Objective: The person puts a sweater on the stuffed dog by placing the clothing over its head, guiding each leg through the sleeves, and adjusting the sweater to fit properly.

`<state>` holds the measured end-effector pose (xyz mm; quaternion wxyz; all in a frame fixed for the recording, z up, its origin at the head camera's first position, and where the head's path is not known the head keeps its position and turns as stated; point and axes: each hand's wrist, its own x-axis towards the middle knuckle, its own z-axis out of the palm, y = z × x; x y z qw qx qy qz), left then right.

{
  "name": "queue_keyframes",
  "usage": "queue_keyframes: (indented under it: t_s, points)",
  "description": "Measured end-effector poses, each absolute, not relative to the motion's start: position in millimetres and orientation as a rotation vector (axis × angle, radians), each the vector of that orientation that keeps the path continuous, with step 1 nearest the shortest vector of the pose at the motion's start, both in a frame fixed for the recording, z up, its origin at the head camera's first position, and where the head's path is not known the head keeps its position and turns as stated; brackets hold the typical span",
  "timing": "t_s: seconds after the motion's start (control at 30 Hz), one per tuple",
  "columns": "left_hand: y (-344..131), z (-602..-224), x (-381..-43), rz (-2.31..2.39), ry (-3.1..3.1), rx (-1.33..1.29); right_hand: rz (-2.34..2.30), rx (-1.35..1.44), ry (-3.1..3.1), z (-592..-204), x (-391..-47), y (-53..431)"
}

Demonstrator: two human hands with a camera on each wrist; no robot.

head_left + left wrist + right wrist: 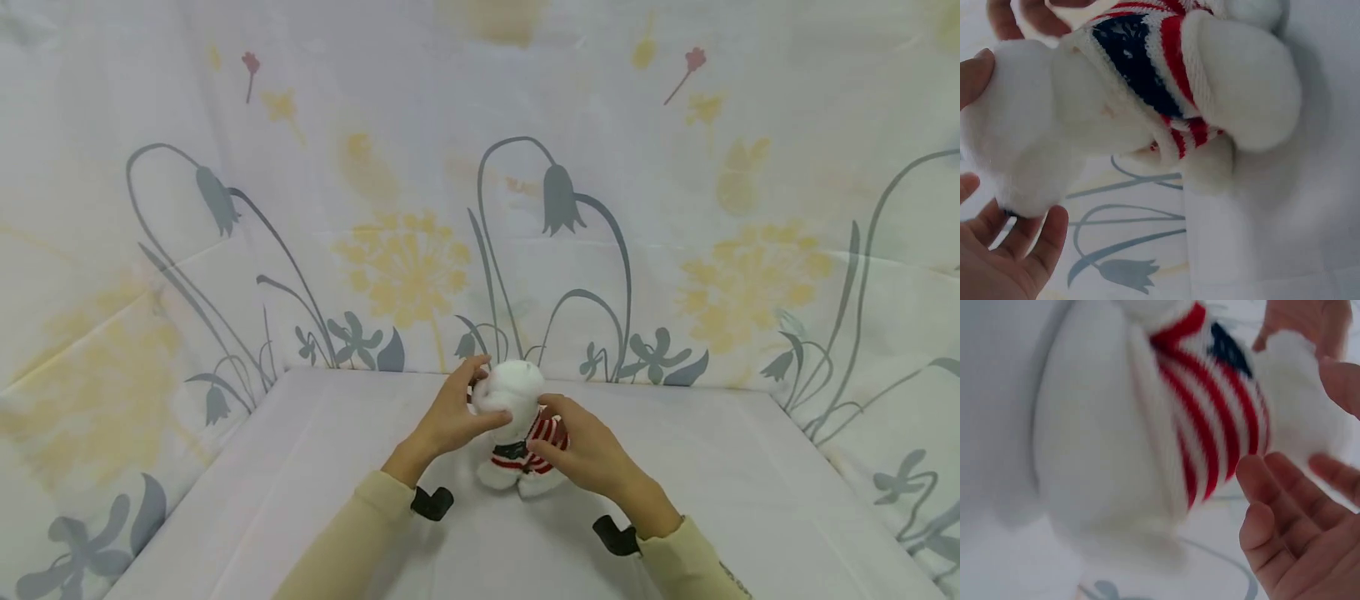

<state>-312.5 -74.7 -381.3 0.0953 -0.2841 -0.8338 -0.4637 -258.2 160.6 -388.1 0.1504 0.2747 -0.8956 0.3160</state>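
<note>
A white plush toy (pixel 517 383) in a red-and-white striped knit sweater (pixel 551 429) with a dark blue patch stands on the table in the middle of the head view. My left hand (pixel 461 412) holds it by the head, thumb on the near side and fingers on the far side. In the left wrist view the toy's head (pixel 1019 119) lies between that thumb and the fingertips. Close by its other side is my right hand (pixel 592 450), fingers spread and loosely bent. In the right wrist view its fingertips (pixel 1250 472) are beside the sweater; contact is unclear.
Under the toy is a white-covered table (pixel 330 467). Behind it hangs a pale cloth (pixel 420 108) printed with grey bellflowers and yellow blooms, also running along both sides. Black camera mounts (pixel 432 503) show near both wrists.
</note>
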Motion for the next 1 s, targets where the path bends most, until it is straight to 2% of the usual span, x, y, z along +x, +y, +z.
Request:
queue_keyframes:
  t_s: [0.37,1.0]
  points:
    - [-63.7,-383.6,-287.8,-1.202,-2.48,-0.871,1.054,0.686,-2.42,-396.7,-258.2,149.8]
    - [-46.5,-387.3,-284.4,-1.024,-2.286,-1.064,1.069,0.66,-2.378,-392.1,-276.2,193.4]
